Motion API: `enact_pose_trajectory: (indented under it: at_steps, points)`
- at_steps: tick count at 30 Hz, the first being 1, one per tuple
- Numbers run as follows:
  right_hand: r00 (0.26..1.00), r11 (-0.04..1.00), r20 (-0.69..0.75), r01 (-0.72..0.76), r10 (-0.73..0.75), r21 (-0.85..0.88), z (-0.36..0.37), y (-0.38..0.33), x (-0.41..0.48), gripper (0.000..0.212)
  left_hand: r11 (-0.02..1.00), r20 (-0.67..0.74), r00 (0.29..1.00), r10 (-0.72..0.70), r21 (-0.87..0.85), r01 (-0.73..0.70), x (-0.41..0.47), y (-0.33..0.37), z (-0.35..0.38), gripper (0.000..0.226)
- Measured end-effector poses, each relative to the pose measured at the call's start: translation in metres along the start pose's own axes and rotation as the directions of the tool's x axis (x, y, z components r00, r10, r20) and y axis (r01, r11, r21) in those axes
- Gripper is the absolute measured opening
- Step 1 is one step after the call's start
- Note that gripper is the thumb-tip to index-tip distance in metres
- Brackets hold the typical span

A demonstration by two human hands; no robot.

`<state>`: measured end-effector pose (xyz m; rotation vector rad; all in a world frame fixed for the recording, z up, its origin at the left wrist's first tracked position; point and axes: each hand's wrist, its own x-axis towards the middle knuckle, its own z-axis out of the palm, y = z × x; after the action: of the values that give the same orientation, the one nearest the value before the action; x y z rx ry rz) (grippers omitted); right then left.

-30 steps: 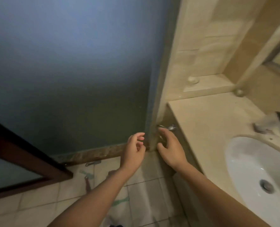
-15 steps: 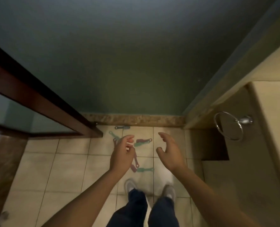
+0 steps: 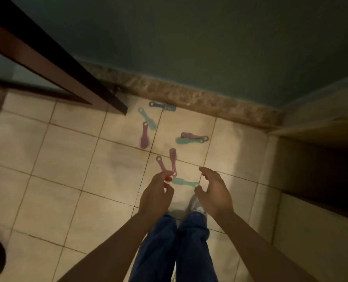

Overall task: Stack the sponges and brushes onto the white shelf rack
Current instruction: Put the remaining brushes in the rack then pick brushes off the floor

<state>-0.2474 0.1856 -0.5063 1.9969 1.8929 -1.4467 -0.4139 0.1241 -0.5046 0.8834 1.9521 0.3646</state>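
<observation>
Several small flat brushes lie scattered on the tiled floor [image 3: 67, 159]. A blue-grey brush [image 3: 162, 106] lies by the stone skirting, with a teal brush [image 3: 147, 119] and a pink brush [image 3: 144, 135] just below it. A pink and teal pair [image 3: 192, 138] lies to the right. Two pink brushes [image 3: 173, 160] and a teal brush [image 3: 184, 182] lie just beyond my hands. My left hand [image 3: 156, 195] hovers with fingers loosely curled and holds nothing. My right hand [image 3: 214, 190] is open, fingers spread. No sponge or white rack is in view.
A dark wooden door frame [image 3: 53, 58] runs diagonally at the upper left. A frosted green glass wall [image 3: 209, 41] stands ahead above the stone skirting [image 3: 209, 100]. A beige counter base with a dark recess [image 3: 315, 163] is on the right. My legs and shoes [image 3: 196, 206] are below.
My view has tipped down from the counter and sink to the floor. Both hands left the towel ring by the counter and now hang over the brushes.
</observation>
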Motion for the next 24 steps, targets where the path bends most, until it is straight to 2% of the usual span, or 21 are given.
enact_pose_trajectory:
  at_steps: [3, 8, 12, 15, 20, 24]
  points:
    - [1.0, 1.0, 0.02, -0.014, 0.015, -0.019, 0.055, 0.043, 0.034, 0.055, 0.996, 0.015, 0.998, -0.056, -0.065, 0.057, 0.038, -0.041, 0.046, 0.043]
    - [0.998, 0.989, 0.048, -0.024, 0.031, -0.146, 0.134, 0.106, 0.089, 0.048, 0.982, 0.042, 0.992, -0.121, -0.137, 0.126, 0.092, -0.11, 0.113, 0.038]
    - [0.996, 0.966, 0.085, 0.005, 0.017, -0.259, 0.183, 0.145, 0.13, 0.047, 0.971, 0.056, 0.987, -0.15, -0.178, 0.158, 0.128, -0.161, 0.15, 0.038]
    - [0.995, 0.96, 0.103, 0.031, -0.002, -0.279, 0.211, 0.166, 0.153, 0.049, 0.961, 0.054, 0.981, -0.188, -0.196, 0.195, 0.15, -0.193, 0.172, 0.033]
    - [0.988, 0.918, 0.128, 0.134, -0.092, -0.373, 0.242, 0.181, 0.182, 0.038, 0.944, 0.038, 0.975, -0.219, -0.245, 0.222, 0.175, -0.225, 0.193, 0.029]
    - [0.975, 0.833, 0.089, 0.222, -0.205, -0.508, 0.257, 0.19, 0.194, 0.026, 0.942, 0.031, 0.983, -0.179, -0.281, 0.181, 0.183, -0.232, 0.201, 0.03]
